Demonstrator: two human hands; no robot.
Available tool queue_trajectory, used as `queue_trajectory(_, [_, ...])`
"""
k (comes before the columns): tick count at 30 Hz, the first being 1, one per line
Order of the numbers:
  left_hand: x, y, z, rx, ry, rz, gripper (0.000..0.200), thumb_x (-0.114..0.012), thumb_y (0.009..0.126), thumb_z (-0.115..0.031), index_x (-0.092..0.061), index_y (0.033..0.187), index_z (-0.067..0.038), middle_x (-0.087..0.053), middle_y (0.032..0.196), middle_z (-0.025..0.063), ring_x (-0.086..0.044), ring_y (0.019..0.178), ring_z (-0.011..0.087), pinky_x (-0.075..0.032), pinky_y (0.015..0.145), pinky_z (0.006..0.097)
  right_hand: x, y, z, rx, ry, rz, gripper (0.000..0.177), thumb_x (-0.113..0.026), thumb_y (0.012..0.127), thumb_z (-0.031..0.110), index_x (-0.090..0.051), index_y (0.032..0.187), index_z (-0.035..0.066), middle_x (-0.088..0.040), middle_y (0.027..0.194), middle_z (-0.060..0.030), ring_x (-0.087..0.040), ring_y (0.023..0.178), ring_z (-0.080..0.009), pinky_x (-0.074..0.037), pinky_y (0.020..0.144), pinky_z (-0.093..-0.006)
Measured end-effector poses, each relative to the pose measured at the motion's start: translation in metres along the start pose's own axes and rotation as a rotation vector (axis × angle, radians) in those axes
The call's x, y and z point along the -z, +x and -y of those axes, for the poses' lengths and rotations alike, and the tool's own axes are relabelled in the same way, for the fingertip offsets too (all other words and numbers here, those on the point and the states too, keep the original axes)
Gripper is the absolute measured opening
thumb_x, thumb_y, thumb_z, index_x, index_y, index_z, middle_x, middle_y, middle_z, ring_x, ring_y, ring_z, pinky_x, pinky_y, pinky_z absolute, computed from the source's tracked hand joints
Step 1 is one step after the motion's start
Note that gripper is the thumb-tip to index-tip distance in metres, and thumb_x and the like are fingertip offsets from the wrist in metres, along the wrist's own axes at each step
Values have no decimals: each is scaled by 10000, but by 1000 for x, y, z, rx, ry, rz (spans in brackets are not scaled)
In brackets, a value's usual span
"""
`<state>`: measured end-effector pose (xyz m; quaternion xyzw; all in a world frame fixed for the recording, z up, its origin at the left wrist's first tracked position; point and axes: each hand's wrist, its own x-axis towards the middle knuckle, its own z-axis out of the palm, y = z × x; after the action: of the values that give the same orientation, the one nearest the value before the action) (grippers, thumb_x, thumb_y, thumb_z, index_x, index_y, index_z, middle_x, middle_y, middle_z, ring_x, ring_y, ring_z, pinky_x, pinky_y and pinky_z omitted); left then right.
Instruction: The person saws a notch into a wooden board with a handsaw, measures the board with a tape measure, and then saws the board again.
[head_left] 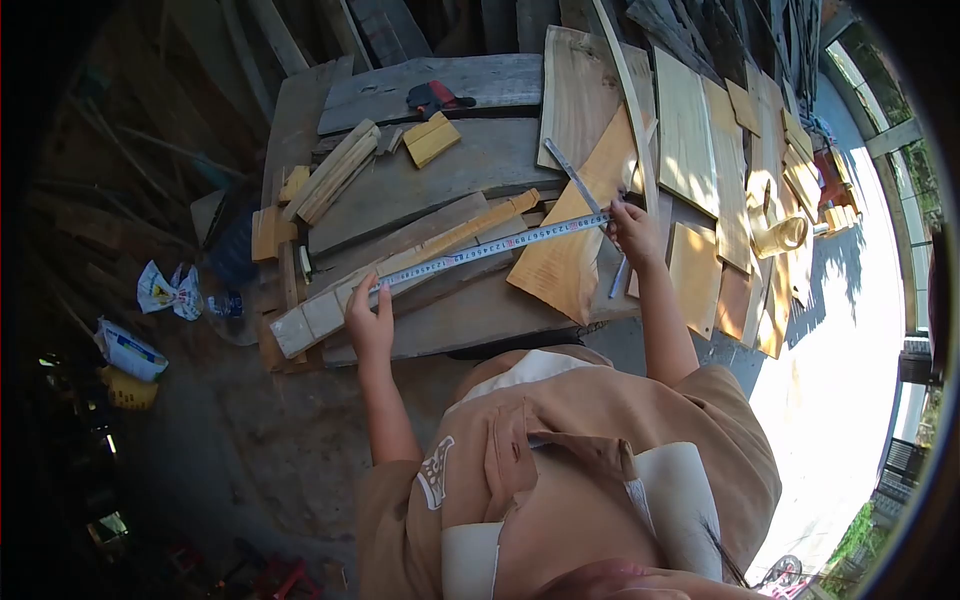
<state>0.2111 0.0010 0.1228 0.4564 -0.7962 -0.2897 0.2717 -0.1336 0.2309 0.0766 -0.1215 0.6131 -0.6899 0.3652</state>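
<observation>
A white measuring tape (500,244) with printed numbers stretches between my two hands, above a long narrow wooden strip (460,226). My left hand (370,312) is closed at the tape's left end, thumb and finger pinching it close over a pale block-like board (302,322). At the other end, my right hand (635,235) grips the tape with its fingers together. From there a thin strip (572,172) angles up and left over an orange-brown board (565,262). A short thin light piece (619,277) shows below the right hand.
Boards lie on the worktable (430,165), with pale planks (686,130) at the right. A red and black object (438,97), a yellow wood block (432,139) and stacked sticks (335,172) sit toward the back. Bags (132,350) lie at the left.
</observation>
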Motion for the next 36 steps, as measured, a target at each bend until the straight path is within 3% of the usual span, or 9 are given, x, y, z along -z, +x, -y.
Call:
queue_trajectory(5, [-39,27,-47,-387,135,197,334,-560,823,-269,-589,1032,-10,-598,996,177,-550,936,342,-411,850,389,-38,8,-11,-87,-39,55,314,-541,864,321,-587,834,12,-506,582,-3,-480,502,-86,-386,507,-206])
queue_trajectory(9, [-78,41,-63,-342,156,426,421,-532,825,-362,-582,1045,-6,-599,985,190,-554,928,348,-426,826,391,-50,20,-23,-104,-59,111,327,-533,866,345,-584,840,23,-506,586,-2,-483,503,-84,-405,516,-206])
queue_trajectory(11, [-92,48,-68,-143,227,713,483,-504,821,-435,-586,1010,1,-604,927,206,-571,874,351,-444,766,401,-51,31,-26,-91,-37,131,332,-528,867,355,-583,840,28,-502,586,-1,-480,503,-83,-410,519,-207])
queue_trajectory(15, [-115,56,-62,-130,272,754,458,-501,817,-448,-619,793,-7,-604,769,211,-585,758,358,-445,670,417,-51,37,-27,-124,-31,98,345,-510,873,377,-567,836,38,-486,594,5,-476,517,-82,-412,521,-207])
queue_trajectory(21, [-133,66,-55,-90,162,732,437,-519,823,-400,-619,823,26,-601,768,216,-585,749,357,-441,664,382,-53,46,-30,-158,144,41,325,-520,869,356,-529,907,33,-495,626,1,-479,520,-89,-410,515,-220])
queue_trajectory(23, [-136,72,-48,-119,179,704,440,-524,820,-405,-614,814,26,-595,752,214,-577,733,362,-437,652,387,-55,51,-40,-88,-169,26,313,-541,859,323,-523,940,21,-504,645,-8,-488,523,-93,-413,508,-223])
queue_trajectory(30, [-146,75,-39,-125,156,579,440,-526,822,-407,-588,748,22,-574,700,216,-566,686,369,-429,608,394,-72,55,-48,-81,69,-167,280,-579,842,248,-507,929,-8,-531,667,-38,-509,520,-101,-415,478,-225])
queue_trajectory(34, [-155,77,-61,-95,205,615,430,-532,822,-404,-592,747,15,-578,684,209,-567,669,373,-437,597,396,-82,51,-67,26,-107,-87,301,-609,825,233,-515,950,-24,-542,680,-48,-511,515,-107,-415,478,-227])
queue_trajectory(36, [-167,72,-66,-186,226,594,420,-531,823,-401,-593,736,6,-577,661,199,-565,642,373,-441,579,408,-89,49,-70,41,-20,-128,295,-612,822,241,-517,928,-18,-549,688,-55,-515,515,-109,-415,476,-228])
